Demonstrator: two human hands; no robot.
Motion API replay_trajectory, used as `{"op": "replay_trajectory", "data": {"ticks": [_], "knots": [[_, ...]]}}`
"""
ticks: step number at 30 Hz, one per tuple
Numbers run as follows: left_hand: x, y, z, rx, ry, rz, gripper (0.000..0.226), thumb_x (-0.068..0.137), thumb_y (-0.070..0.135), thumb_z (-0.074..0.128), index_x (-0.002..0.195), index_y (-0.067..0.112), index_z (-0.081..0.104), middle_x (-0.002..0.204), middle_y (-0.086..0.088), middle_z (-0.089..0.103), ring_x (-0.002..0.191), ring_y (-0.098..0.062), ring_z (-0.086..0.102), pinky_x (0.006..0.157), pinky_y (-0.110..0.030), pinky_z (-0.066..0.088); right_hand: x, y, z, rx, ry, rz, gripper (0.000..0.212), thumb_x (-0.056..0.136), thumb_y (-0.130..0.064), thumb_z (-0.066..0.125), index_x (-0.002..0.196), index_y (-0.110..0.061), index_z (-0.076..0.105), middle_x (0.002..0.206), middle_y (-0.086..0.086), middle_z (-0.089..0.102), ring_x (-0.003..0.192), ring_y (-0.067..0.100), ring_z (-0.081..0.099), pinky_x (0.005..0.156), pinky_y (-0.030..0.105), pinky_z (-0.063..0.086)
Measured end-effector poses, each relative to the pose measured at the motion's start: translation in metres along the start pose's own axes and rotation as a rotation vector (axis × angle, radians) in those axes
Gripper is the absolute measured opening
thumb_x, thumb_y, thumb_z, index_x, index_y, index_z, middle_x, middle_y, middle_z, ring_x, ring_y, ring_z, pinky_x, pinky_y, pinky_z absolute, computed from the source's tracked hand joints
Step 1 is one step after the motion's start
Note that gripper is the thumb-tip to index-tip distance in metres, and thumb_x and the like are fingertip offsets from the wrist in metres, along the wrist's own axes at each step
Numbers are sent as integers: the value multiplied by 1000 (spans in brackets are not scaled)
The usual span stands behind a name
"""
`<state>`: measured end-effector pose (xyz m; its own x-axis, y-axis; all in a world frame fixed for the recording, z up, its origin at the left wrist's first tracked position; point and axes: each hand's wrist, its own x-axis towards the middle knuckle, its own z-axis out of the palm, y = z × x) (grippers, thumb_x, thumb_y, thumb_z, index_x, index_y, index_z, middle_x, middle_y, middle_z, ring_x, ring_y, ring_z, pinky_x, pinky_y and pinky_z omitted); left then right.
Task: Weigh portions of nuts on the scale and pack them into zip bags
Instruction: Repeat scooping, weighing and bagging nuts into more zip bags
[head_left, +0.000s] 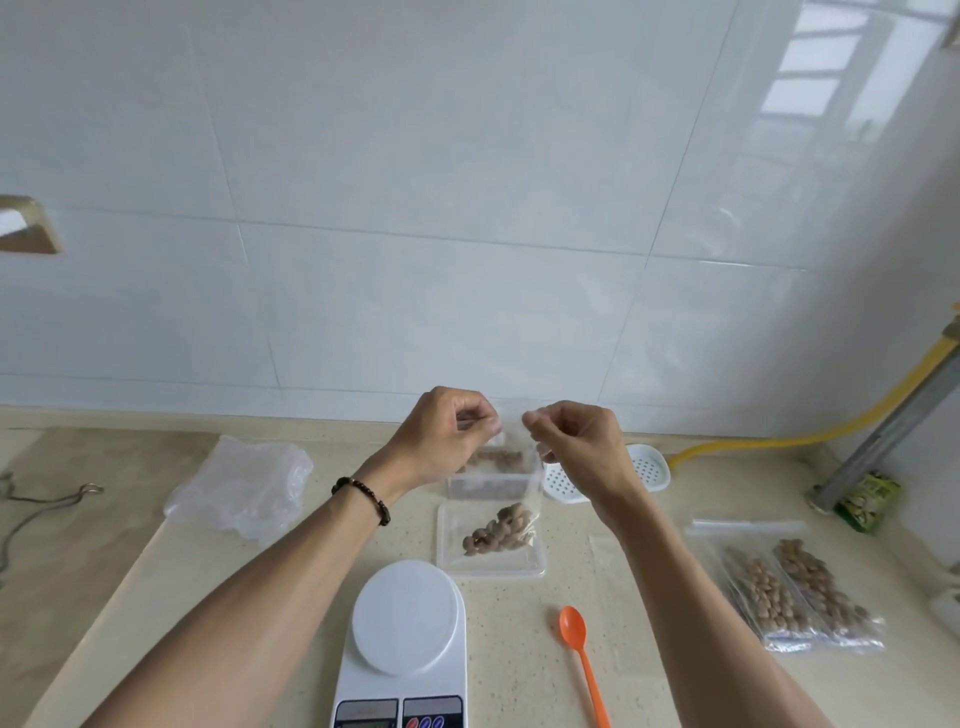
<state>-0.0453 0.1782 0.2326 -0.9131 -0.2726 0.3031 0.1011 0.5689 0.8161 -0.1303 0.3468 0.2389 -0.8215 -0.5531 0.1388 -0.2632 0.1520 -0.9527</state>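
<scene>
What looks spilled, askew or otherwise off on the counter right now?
Nothing stands out. The nuts sit inside the zip bag held up by the left hand and right hand; the scale, orange spoon and two filled bags lie tidy, with no loose nuts seen.

Scale (402, 618) at the surface's (649, 597) near edge; spoon (584, 665) to its right; filled bags (795, 592) further right; container (491, 480) behind the scale.

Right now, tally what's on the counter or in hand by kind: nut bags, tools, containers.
Zip bags with nuts: 3, namely the held bag and two packed bags
Scale: 1
Orange spoon: 1
Clear container: 1
Clear lid: 1
Total: 7
</scene>
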Motion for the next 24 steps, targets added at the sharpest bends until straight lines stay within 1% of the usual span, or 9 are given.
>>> {"op": "replay_trajectory", "data": {"ticks": [3, 7, 10, 12, 14, 17, 20, 22, 24], "knots": [[2, -4, -8, -31, -13, -16, 16, 88, 9, 67, 72, 9, 69, 69, 2, 68, 67, -8, 61, 69, -31, 52, 1, 2, 2, -53, 5, -18, 24, 92, -21, 68, 75, -5, 67, 62, 3, 60, 58, 14, 53, 62, 36, 47], [-1, -4, -11, -81, -8, -25, 11, 86, 8, 69, 77, 13, 73, 73, 7, 70, 70, -1, 63, 70, -16, 49, 1, -3, 11, -184, 76, -73, 19, 91, -20, 67, 74, -12, 69, 61, -5, 61, 60, 10, 54, 63, 31, 47], [-1, -6, -14, -67, 13, 2, 12, 85, 6, 69, 75, 13, 72, 74, 5, 71, 71, -3, 64, 70, -17, 48, -2, -6, 16, -112, 51, -44, 22, 91, -20, 68, 72, -9, 68, 61, 5, 61, 59, 15, 54, 61, 34, 46], [-1, -8, -17, -59, 3, 7, 12, 85, 6, 68, 75, 12, 72, 74, 4, 71, 71, -5, 64, 70, -19, 50, -4, -8, 17, -78, 30, -22, 21, 90, -19, 69, 73, -7, 69, 66, 17, 63, 60, 19, 55, 62, 38, 48], [0, -9, -20, -75, -5, 4, 11, 86, 6, 69, 77, 11, 72, 75, 3, 71, 72, -5, 64, 71, -19, 50, -5, -9, 20, -92, 27, -20, 19, 90, -18, 69, 74, -8, 70, 71, 21, 66, 61, 19, 57, 63, 38, 49], [-1, -8, -25, -154, -38, -50, 7, 88, 11, 69, 82, 9, 72, 77, 1, 71, 70, -7, 65, 64, -21, 52, -4, -9, 23, -89, 95, -28, 16, 91, -16, 68, 76, -10, 70, 67, 15, 64, 62, 16, 57, 62, 34, 50], [-3, -12, -33, -186, -16, -94, 14, 93, 17, 64, 85, 9, 71, 75, 1, 68, 64, -2, 62, 59, -15, 48, -3, -8, 20, 9, 167, 23, 14, 91, -14, 68, 78, -8, 70, 65, 3, 63, 62, 11, 59, 61, 26, 51], [-4, -16, -38, -175, 11, -84, 17, 96, 17, 60, 84, 9, 70, 74, -2, 67, 62, -2, 63, 59, -14, 47, -2, -9, 19, 74, 147, 56, 12, 90, -12, 69, 82, -3, 70, 67, 3, 64, 63, 11, 60, 61, 24, 50], [-3, -17, -40, -170, 12, -70, 18, 96, 16, 60, 82, 8, 70, 72, 0, 67, 61, -1, 62, 59, -13, 47, -1, -11, 23, 130, 126, 73, 9, 87, -13, 72, 91, -5, 70, 72, 3, 66, 65, 13, 63, 61, 23, 51]]}}
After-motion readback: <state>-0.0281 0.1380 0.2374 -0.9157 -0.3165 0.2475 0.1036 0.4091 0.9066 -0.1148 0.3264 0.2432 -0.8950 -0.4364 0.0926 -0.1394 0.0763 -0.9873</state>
